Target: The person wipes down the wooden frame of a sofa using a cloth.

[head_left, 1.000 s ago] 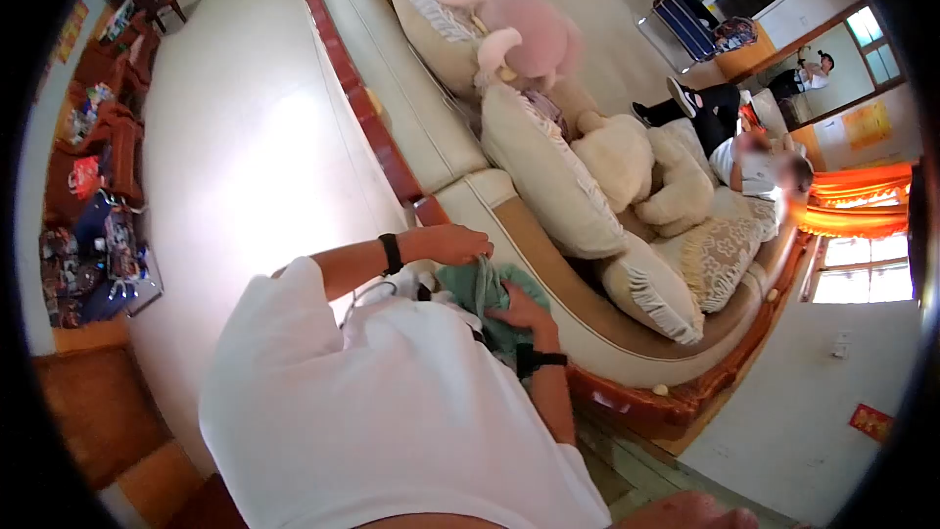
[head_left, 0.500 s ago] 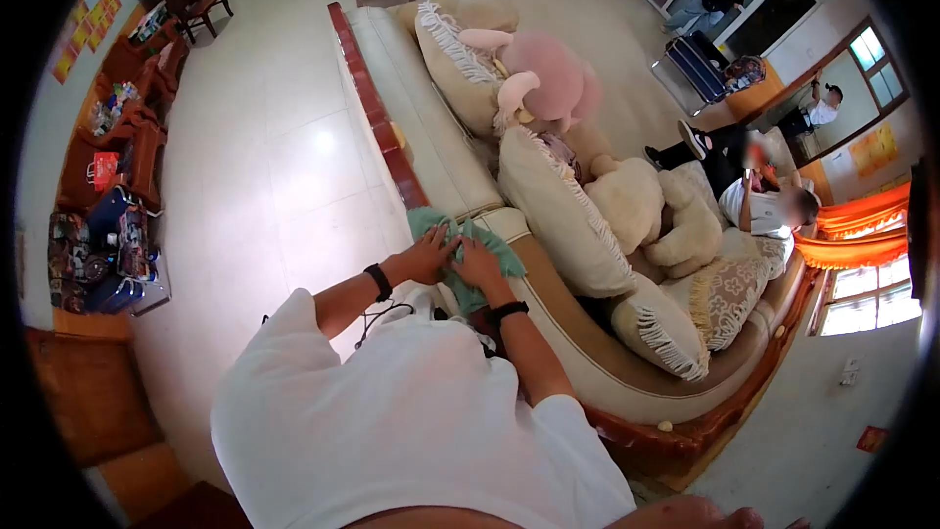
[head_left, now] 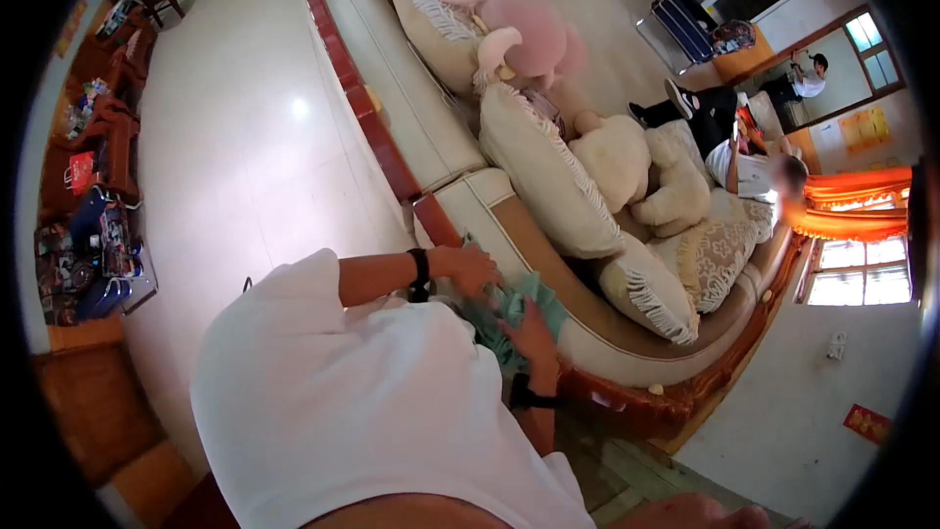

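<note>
Green cloth (head_left: 544, 302), bunched, at near edge of cream sofa (head_left: 406, 78), by the red-brown wood trim (head_left: 438, 218). 2 hands on it: left hand (head_left: 468, 269) over its upper-left side, fingers bent down; right hand (head_left: 529, 335) against its lower side. Grip: both touch fabric, but blur and folds hide the fingertips, can't tell if either is clamped. Step in hand looks like working the cloth with both hands at the sofa edge. Next move, as judged, calls for a sure hold on loose folds and coordinated hands. Cloth seems to spread upper left to lower right; crumpled, so no clear long axis or pointing end.
</note>
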Demonstrator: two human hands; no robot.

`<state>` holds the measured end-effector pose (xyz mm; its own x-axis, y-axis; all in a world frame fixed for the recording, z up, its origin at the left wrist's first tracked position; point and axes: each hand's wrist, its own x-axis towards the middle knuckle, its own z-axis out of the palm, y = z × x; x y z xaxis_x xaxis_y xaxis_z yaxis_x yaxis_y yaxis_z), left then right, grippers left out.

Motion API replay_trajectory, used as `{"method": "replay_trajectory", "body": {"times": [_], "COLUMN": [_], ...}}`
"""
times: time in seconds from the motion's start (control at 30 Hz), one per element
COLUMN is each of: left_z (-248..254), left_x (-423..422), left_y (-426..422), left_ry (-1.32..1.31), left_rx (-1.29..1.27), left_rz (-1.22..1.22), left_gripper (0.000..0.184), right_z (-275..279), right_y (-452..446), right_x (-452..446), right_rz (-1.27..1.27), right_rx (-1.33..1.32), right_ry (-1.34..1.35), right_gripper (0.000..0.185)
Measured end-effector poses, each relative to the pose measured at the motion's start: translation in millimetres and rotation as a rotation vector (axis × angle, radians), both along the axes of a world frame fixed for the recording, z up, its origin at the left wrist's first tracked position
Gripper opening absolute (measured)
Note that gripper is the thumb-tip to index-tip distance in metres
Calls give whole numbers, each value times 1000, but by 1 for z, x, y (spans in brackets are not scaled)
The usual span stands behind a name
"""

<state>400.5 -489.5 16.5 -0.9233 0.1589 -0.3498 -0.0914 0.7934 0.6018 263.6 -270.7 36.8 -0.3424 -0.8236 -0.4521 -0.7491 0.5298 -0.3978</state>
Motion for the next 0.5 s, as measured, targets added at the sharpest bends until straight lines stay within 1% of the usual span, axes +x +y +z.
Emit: {"method": "replay_trajectory", "body": {"times": [0.03,0.07,0.1,0.13,0.17,0.2,0.23,0.3,0.33,0.4,0.43,0.5], "left_z": [-10,-29,-46,-54,-63,-66,-59,-45,-46,-52,-62,-92], "left_x": [-9,-16,-18,-16,-16,-17,-13,-1,7,28,38,60], "left_y": [1,1,1,1,2,2,0,-7,-13,-36,-50,-80], "left_ry": [-2,-21,-42,-46,27,103,106,62,61,166,163,198], "left_rx": [7,53,96,95,75,56,56,-21,-21,-74,-80,-264], "left_rz": [-6,49,103,97,100,104,103,193,198,317,324,478], "left_gripper": [76,72,73,73,69,66,66,64,64,57,57,43], "right_z": [2,3,11,24,32,32,31,27,14,-22,-29,-47], "right_y": [20,33,38,41,41,37,28,6,-6,-41,-60,-101], "right_x": [-14,-24,-31,-37,-40,-40,-37,-30,-26,-13,2,33], "right_rz": [-38,-77,-84,-74,-62,-64,-10,102,107,287,247,206], "right_rx": [7,12,14,78,141,139,147,163,164,48,-56,-234], "right_ry": [-65,-135,-143,-187,-227,-222,-217,-211,-211,-163,-152,-111], "right_gripper": [77,77,77,71,66,66,63,56,56,56,54,51]}}
